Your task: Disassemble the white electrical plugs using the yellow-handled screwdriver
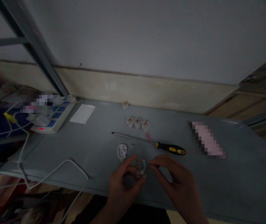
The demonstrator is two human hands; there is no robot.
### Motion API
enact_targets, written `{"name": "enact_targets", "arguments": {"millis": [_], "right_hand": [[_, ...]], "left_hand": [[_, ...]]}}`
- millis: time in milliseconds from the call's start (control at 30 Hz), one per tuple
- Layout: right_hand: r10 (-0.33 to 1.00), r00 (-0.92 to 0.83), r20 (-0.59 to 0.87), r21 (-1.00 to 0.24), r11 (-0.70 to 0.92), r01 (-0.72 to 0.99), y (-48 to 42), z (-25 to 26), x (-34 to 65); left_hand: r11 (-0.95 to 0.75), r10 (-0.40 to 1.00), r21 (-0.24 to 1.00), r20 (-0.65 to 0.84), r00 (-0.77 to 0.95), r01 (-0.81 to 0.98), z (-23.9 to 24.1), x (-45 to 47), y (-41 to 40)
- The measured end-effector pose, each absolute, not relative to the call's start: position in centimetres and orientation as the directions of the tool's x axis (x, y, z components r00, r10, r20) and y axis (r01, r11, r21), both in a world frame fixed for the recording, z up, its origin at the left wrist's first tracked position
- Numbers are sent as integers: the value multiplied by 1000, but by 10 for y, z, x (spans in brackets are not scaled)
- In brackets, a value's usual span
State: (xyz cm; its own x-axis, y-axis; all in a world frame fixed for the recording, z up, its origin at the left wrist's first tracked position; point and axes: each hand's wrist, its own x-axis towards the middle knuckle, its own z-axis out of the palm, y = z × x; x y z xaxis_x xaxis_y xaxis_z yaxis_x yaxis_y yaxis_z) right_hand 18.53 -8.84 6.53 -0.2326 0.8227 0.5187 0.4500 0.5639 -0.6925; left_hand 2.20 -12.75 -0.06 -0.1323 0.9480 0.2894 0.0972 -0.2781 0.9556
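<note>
My left hand (pixel 123 185) holds an opened electrical plug (pixel 141 170) between thumb and fingers, with small brass parts showing inside. At its right edge, my right hand (pixel 175 177) pinches a small dark piece, too small to name. Beyond my left hand lies a white plug cover (pixel 122 151), holes showing. A long screwdriver (pixel 170 148) with a black and yellow handle lies past my hands, its tip to the left. Behind it three plug halves with metal pins stand in a row, among them a middle plug half (pixel 138 122). Another plug half (pixel 125 104) sits near the wall.
On the left stands a white and blue device (pixel 60 112) with a red light. A white cable (pixel 68 161) loops over the table's front edge. Folded white paper (pixel 83 114) lies beside the device. A blurred pink object (pixel 207 140) is on the right. The wall bounds the grey table (pixel 235 174).
</note>
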Motion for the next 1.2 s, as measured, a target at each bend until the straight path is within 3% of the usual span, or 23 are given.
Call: {"name": "enact_targets", "arguments": {"millis": [300,500,700,800,900,967,1033,1200], "right_hand": [[799,-309,517,-625,598,501,-91,52,177],[792,-269,547,-638,603,478,-91,50,173],[819,-338,463,-697,572,431,-93,45,179],[923,-236,304,-887,364,284,-97,32,185],[982,-191,3,-996,-14,-92,-101,16,184],[936,-317,-153,-900,-264,-347,-104,10,180],[857,-486,-173,-757,-431,-490,-106,11,173],[752,-651,-103,-651,-546,-527,-109,25,164]], "left_hand": [[-274,951,958,284,-126,87,1,21,-127],[-263,954,961,272,-123,85,0,21,-127],[-263,951,960,275,-142,95,1,21,-128],[-310,933,944,326,-156,115,2,19,-128],[-380,904,911,403,-147,161,3,16,-128],[-425,883,887,450,-135,181,5,14,-128],[-446,875,878,469,-122,175,7,13,-129],[-478,871,864,490,-42,158,17,14,-133]]}}
